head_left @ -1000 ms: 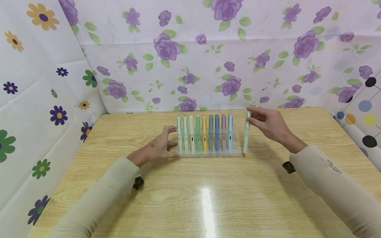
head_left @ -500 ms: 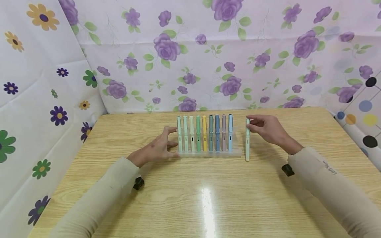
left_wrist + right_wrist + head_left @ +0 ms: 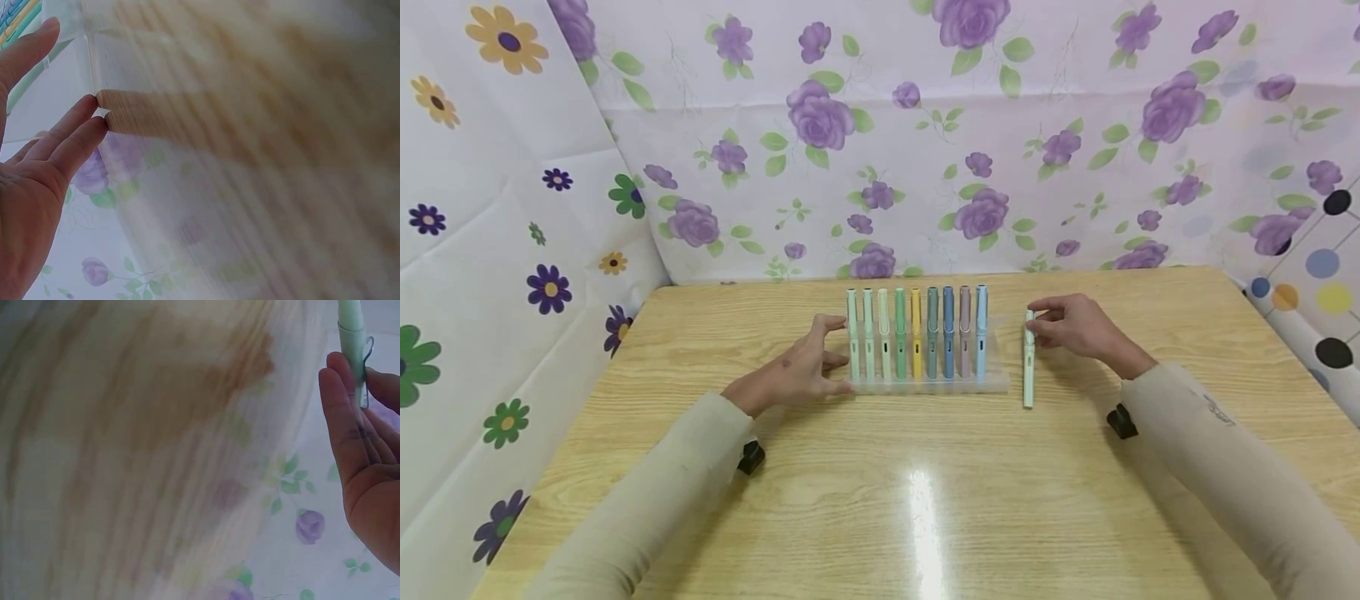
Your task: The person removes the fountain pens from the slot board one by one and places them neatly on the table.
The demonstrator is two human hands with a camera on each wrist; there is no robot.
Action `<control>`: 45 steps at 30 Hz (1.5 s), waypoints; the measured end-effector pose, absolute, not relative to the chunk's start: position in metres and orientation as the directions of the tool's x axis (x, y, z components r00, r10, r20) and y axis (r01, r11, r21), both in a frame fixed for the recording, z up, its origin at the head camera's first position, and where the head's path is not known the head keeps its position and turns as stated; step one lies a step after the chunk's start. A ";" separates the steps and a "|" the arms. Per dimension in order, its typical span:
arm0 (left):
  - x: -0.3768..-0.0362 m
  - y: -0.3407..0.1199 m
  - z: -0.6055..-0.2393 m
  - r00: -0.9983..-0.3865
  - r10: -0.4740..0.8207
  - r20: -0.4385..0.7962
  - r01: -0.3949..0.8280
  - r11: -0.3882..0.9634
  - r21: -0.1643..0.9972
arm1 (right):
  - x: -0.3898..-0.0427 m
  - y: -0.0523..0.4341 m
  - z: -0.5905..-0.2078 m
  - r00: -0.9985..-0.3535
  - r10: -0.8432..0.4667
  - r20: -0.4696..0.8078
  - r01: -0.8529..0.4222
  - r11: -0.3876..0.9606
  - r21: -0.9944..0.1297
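Observation:
A clear pen rack point(image 3: 996, 354) holds several capped pens point(image 3: 917, 333) side by side, in mint, cream, green, yellow, blue, mauve and light blue. My left hand point(image 3: 807, 367) grips the rack's left end, thumb low at the front and index finger higher up. In the left wrist view, other fingers point(image 3: 78, 134) of that hand stretch out beside the rack. To the right of the rack, apart from it, my right hand point(image 3: 1075, 325) pinches a pale green pen point(image 3: 1028, 367) near its cap end, with the other end pointing down. The pen's metal clip shows in the right wrist view.
The rack stands on a glossy wood-grain table point(image 3: 850, 483) towards its back edge. Behind hangs a purple-flowered cloth point(image 3: 910, 167), with another flowered cloth point(image 3: 482, 250) on the left. A dotted cloth point(image 3: 1330, 275) is at the right.
My right hand has drawn the pale green pen lower and slightly right, away from the rack's right end, and the pen stands straighter. My left hand stays at the rack.

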State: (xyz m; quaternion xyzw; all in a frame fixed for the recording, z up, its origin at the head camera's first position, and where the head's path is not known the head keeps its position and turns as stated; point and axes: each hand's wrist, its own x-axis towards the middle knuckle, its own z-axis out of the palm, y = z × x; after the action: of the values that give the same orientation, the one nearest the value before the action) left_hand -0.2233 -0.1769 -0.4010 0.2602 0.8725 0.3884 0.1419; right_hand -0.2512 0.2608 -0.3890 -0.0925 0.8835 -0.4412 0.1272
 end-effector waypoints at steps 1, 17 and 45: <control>-0.224 -0.177 -0.401 -0.824 0.565 -0.048 0.340 0.561 0.754 | -0.252 0.261 -0.390 -0.949 -0.274 -0.155 -0.041 0.594 -0.803; -0.227 -0.176 -0.400 -0.821 0.569 -0.052 0.340 0.559 0.756 | -0.264 0.260 -0.397 -0.936 -0.257 -0.243 0.027 0.633 -0.774; -0.225 -0.175 -0.398 -0.836 0.545 -0.060 0.311 0.561 0.768 | -0.267 0.265 -0.400 -0.916 -0.275 -0.291 0.062 0.621 -0.782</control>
State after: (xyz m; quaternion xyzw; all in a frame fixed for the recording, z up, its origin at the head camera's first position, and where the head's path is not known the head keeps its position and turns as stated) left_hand -0.2251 -0.1751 -0.3983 0.2457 0.8710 0.3991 0.1471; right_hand -0.2667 0.2652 -0.4001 -0.0607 0.8787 -0.4312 0.1955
